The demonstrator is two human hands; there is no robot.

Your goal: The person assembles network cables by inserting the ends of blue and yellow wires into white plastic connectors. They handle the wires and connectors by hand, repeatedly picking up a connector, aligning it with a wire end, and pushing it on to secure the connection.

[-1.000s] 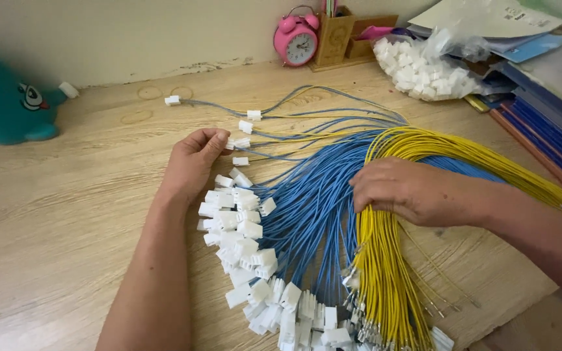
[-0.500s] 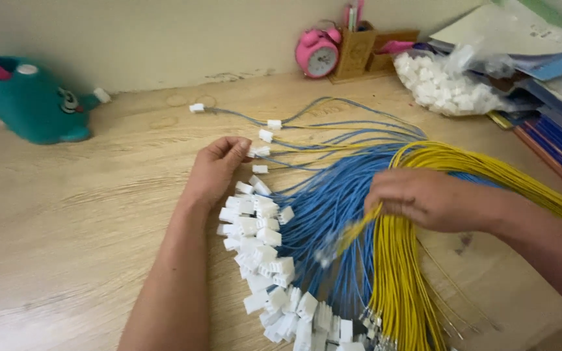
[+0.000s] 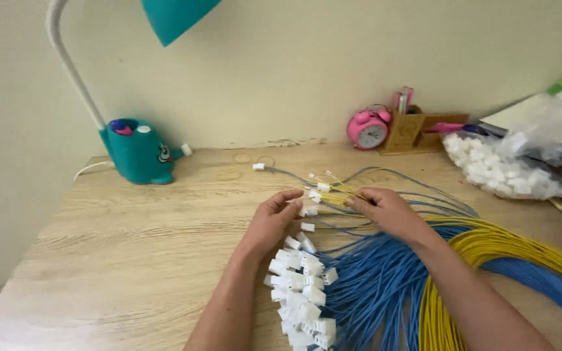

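My left hand rests on the wooden desk with its fingertips on a small white plug at a blue wire's end. My right hand pinches a few yellow wires that stretch toward the left hand. A thick fan of blue wires lies under both forearms, ending in a heap of white connectors. A bundle of yellow wires curves over the blue ones at the right.
A teal desk lamp stands at the back left. A pink alarm clock and a wooden pen holder sit against the wall. A clear bag of white connectors lies at the right by stacked papers.
The view has tilted up, showing the wall and lamp. My right hand left the bundle top and moved forward to the loose wire ends, picking up yellow wires near my left hand.
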